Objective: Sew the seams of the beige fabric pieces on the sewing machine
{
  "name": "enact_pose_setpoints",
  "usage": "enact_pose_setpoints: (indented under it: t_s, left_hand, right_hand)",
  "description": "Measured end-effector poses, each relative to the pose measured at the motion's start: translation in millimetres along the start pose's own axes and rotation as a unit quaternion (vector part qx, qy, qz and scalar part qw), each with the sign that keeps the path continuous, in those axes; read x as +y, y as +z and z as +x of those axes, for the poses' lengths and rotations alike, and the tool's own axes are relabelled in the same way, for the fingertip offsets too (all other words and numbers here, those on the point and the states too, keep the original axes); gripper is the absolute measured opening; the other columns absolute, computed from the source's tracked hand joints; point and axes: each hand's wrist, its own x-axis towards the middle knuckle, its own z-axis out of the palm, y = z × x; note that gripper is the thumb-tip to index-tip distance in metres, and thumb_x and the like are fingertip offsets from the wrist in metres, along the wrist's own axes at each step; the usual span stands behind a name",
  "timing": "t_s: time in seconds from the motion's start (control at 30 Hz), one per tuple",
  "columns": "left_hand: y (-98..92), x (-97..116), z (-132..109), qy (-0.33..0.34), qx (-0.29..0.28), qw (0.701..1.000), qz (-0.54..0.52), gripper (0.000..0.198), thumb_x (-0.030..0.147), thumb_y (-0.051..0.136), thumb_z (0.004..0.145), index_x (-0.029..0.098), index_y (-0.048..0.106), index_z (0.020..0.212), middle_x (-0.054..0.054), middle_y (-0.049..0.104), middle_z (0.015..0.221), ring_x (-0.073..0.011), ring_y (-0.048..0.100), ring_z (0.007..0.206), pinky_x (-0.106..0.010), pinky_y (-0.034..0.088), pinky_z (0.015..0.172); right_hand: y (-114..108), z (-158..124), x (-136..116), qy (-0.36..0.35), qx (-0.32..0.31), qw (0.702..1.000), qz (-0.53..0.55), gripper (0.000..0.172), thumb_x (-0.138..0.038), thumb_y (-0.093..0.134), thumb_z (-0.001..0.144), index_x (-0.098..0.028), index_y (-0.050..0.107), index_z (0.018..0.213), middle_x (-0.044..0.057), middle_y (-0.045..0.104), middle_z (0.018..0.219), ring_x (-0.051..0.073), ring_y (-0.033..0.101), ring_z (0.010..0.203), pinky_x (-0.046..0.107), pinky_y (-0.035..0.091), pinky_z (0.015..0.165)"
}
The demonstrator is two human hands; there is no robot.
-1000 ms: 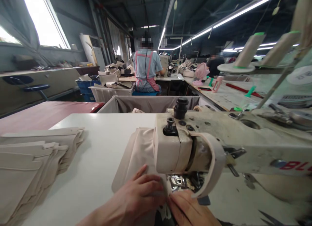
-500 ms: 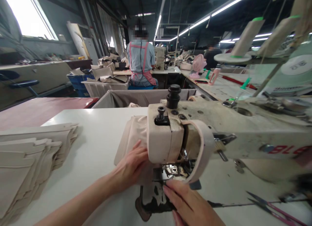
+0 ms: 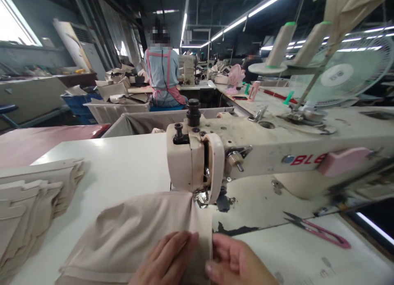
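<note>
A beige fabric piece (image 3: 129, 235) lies on the white table in front of the sewing machine (image 3: 246, 153), its far edge under the machine's presser foot (image 3: 201, 198). My left hand (image 3: 166, 260) rests flat on the near part of the fabric, fingers stretched out together. My right hand (image 3: 237, 262) lies beside it at the fabric's right edge, thumb against the cloth and fingers loosely extended. Both hands are cut off by the bottom of the picture.
A stack of cut beige pieces (image 3: 30, 203) sits at the left of the table. Pink-handled thread snips (image 3: 317, 231) lie to the right. Thread cones (image 3: 280, 45) and a fan (image 3: 344, 71) stand behind the machine. A cloth-lined bin (image 3: 147, 121) is beyond the table, and a person in a pink apron (image 3: 163, 71) sits further back.
The fabric has come toward me from behind the needle and now spreads in front of the machine. Both hands drew back to the near edge. The view shifted left and down.
</note>
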Motion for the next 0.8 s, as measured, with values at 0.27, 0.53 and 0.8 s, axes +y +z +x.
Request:
enact_pose_setpoints:
  t_s: [0.27, 0.53, 0.8]
  left_hand:
    - [-19.9, 2, 68, -0.157, -0.023, 0.955, -0.249, 0.032, 0.018, 0.040, 0.094, 0.021, 0.052, 0.124, -0.007, 0.065, 0.106, -0.0172, 0.064, 0.092, -0.026, 0.049, 0.081]
    - [-11.5, -19, 94, -0.224, -0.047, 0.930, -0.289, 0.009, 0.022, 0.051, 0.084, 0.017, 0.056, 0.079, 0.002, 0.058, 0.065, -0.0127, 0.053, 0.059, -0.020, 0.039, 0.055]
    - [-15.6, -19, 101, -0.310, -0.017, 0.916, -0.254, 0.013, 0.015, 0.054, 0.073, 0.015, 0.056, 0.061, 0.002, 0.053, 0.054, -0.0116, 0.048, 0.053, -0.020, 0.033, 0.051]
  right_hand:
    - [3, 24, -25, -0.031, 0.113, 0.992, -0.043, 0.035, -0.041, 0.075, 0.071, -0.017, 0.065, 0.095, 0.002, 0.072, 0.078, 0.019, 0.068, 0.072, 0.026, 0.050, 0.066]
    - [-8, 32, -4, -0.054, 0.124, 0.986, -0.098, 0.030, -0.035, 0.063, 0.075, -0.017, 0.060, 0.100, 0.002, 0.067, 0.073, 0.019, 0.065, 0.063, 0.029, 0.051, 0.062]
    - [-11, 13, -5, -0.298, 0.118, 0.697, -0.641, 0.051, -0.006, 0.051, 0.079, -0.015, 0.055, 0.129, 0.013, 0.057, 0.129, 0.031, 0.052, 0.118, 0.049, 0.046, 0.100]
